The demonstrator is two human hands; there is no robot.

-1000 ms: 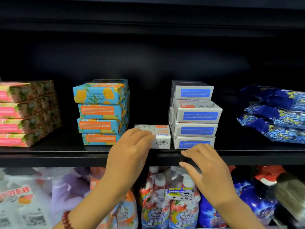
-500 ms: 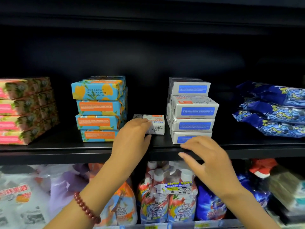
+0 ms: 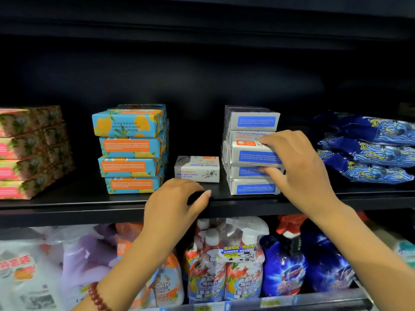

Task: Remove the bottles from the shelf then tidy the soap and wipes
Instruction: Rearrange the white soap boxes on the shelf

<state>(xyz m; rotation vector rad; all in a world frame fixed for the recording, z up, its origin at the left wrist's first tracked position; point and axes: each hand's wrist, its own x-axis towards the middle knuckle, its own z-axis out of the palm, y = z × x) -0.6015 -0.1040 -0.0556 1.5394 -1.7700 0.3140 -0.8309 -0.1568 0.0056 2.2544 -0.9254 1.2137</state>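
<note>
While soap is tidied, a stacked white box [image 3: 251,154] is pinched by the right hand [image 3: 301,171]; the left hand [image 3: 173,207] is loosely curled, empty. Stacking the loose box [image 3: 197,169] at its twelve o'clock is judged next.

The single head view looks forward and slightly down, square onto the black shelf [image 3: 67,206], whose board runs across the middle of the frame. It sits close: the left hand [image 3: 173,205] and right hand [image 3: 301,169] enter from the bottom edge, and the white soap box [image 3: 253,154] fills a fair patch. The wide lens also takes in the spray bottles [image 3: 224,265] on the tier below.
</note>
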